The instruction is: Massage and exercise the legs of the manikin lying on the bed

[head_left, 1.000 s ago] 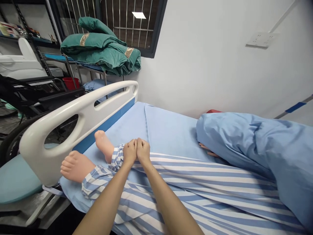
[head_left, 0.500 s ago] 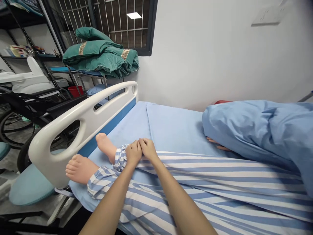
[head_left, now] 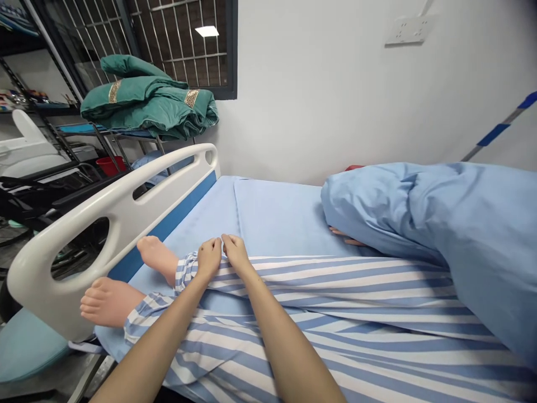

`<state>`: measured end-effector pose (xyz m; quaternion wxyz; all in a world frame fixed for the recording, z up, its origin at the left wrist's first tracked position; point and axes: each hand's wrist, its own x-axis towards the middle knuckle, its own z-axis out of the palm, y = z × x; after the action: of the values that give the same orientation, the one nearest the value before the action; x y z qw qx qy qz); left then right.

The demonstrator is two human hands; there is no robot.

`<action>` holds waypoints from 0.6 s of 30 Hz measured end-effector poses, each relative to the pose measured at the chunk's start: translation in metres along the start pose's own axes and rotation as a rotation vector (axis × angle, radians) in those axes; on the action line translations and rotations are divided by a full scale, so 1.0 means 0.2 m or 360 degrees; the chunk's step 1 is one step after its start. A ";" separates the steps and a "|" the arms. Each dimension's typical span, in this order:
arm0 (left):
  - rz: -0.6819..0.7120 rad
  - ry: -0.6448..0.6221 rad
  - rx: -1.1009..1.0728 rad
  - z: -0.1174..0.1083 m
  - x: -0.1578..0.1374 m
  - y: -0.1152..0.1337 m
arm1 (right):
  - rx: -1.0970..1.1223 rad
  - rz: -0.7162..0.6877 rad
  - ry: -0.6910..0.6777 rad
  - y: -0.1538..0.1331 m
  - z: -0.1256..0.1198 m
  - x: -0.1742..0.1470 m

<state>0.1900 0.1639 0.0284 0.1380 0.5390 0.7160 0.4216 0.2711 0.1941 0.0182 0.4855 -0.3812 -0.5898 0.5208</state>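
My left hand (head_left: 208, 256) is closed, its back toward me, over the far edge of the far leg in blue-and-white striped trousers (head_left: 319, 274), just above the ankle cuff. Beside it on the same leg, my right hand (head_left: 235, 253) is also closed. A small gap separates the two hands. The undersides of the fingers are hidden, so whether they pinch any cloth does not show. Two bare feet, apparently a manikin's, stick out of the cuffs: the far foot (head_left: 157, 256) and the near foot (head_left: 109, 302).
A white footboard (head_left: 126, 196) stands left of the feet. Light blue bedding (head_left: 419, 207) lies bunched on the right, with fingers (head_left: 348, 237) showing under its edge. Pale blue sheet (head_left: 277, 218) covers the bed. Green folded quilts (head_left: 155, 103) rest on a rack beyond.
My hands, touching each other before, are now slightly apart, both still closed over the far trouser leg. The view has shifted to the right.
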 end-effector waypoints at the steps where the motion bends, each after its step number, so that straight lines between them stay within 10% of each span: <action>1: -0.0043 0.0027 -0.0185 0.01 0.02 0.03 | 0.0104 0.0049 -0.0006 0.00 -0.01 0.01; 7: -0.0260 0.0226 -0.0920 0.09 0.09 0.16 | 0.0507 0.0303 0.0053 -0.02 -0.02 0.02; 18: -0.0208 0.0162 0.0072 0.15 -0.02 0.02 | 0.0028 0.0040 0.0295 0.03 0.02 0.01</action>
<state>0.2135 0.1751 0.0126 0.1164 0.4719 0.7651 0.4223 0.2665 0.1960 0.0137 0.5347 -0.4308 -0.5328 0.4946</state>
